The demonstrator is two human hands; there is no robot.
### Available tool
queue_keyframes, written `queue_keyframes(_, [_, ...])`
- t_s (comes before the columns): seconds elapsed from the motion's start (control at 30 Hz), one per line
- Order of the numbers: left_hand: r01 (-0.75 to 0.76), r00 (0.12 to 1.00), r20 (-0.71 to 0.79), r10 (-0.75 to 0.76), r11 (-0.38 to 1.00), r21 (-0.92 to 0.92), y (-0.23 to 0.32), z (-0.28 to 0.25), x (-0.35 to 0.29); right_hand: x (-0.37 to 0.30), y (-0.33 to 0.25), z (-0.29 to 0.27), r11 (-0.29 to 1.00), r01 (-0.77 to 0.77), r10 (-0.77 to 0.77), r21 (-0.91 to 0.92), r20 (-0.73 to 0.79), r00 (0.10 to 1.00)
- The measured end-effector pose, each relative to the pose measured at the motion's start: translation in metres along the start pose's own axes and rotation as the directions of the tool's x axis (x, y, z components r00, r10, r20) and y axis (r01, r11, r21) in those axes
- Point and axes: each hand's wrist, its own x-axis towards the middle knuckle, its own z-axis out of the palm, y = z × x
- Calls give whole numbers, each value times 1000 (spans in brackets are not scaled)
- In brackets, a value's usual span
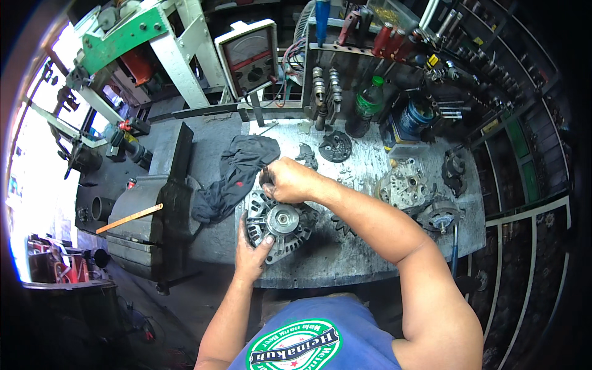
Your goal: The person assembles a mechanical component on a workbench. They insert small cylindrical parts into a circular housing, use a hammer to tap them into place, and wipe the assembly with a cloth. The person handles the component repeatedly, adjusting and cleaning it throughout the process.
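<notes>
The half-curled left hand (250, 258) seems to steady the metal part (283, 219) and likely must hold tight next for the bunched right hand (291, 180), grip unseen, at its far edge.

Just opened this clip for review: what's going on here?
A person at a workbench holds a slotted metal housing with the left hand. The right hand is curled at its far edge; whether it grips anything is unclear. A dark cloth lies behind, to the left; loose metal parts sit to the right.
</notes>
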Motion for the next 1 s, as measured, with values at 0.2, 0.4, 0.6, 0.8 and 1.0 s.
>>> queue_keyframes(0.2, [5, 1000, -2, -5, 1000, 5, 6, 3, 2, -8, 7, 11, 974, -106, 127, 200, -91, 988])
queue_keyframes(0.4, [28, 1000, 5, -28, 999, 19, 10, 6, 1, -6, -1, 4, 965, -149, 166, 217, -65, 984])
queue_keyframes(0.6, [12, 1000, -24, -13, 999, -39, -2, 3, 1, -5, -6, -3, 994, -45, 48, 99, -27, 998])
queue_keyframes(0.8, [7, 1000, -29, -8, 999, -52, -10, 0, 1, -8, -4, 3, 988, 148, -144, 41, -82, 986])
queue_keyframes(1.0, [26, 999, -20, -27, 999, -24, -9, -2, 0, -16, 2, 3, 981, 189, -189, 35, 3, 982])
